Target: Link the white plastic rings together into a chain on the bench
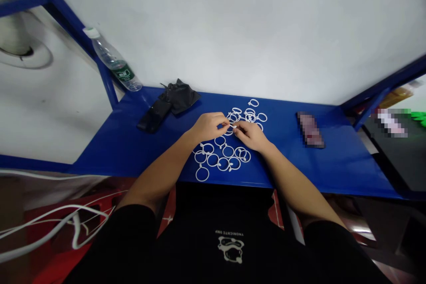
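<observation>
My left hand [209,126] and my right hand [252,136] meet above the middle of the blue tabletop. Between their fingertips is a small white curtain ring [232,126], seen nearly edge-on, with both hands pinched closed on it. Several more white curtain rings [213,160], each with a little eyelet, lie flat in a loose group nearer my body. Another cluster of rings [250,116] sits just beyond my fingers, some overlapping. My hands partly hide the rings beneath them.
A clear plastic bottle [115,62] leans at the back left by the blue frame [108,84]. Black crumpled bags [179,96] lie left of my hands. A blurred-out phone-like object [310,129] rests on the right. White cables [49,226] hang at lower left.
</observation>
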`<state>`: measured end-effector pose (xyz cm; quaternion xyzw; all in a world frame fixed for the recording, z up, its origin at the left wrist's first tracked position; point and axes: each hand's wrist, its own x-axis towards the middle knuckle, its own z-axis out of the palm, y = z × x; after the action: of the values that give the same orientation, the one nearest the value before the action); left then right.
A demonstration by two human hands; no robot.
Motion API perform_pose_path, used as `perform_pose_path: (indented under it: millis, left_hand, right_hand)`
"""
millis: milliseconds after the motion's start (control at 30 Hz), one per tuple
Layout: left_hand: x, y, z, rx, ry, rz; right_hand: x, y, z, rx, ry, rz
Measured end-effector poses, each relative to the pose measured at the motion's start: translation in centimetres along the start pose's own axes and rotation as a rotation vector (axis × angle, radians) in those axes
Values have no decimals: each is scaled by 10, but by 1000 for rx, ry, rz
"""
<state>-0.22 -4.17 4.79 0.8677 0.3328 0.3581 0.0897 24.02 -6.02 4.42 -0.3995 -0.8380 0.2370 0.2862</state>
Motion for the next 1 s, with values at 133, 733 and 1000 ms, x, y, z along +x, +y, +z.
perform_pose_path:
  millis: [133, 733, 1000]
  left_hand:
    - [0, 2, 2, -38, -22, 40]
    - [1, 19, 6, -144, -142, -41]
    - [1, -5, -12, -80, -485, -257]
  right_hand:
    - [-1, 2, 1, 53, 59, -4]
    - [-1, 3, 0, 55, 135, -52]
    - [-2, 11, -4, -47, 407, 119]
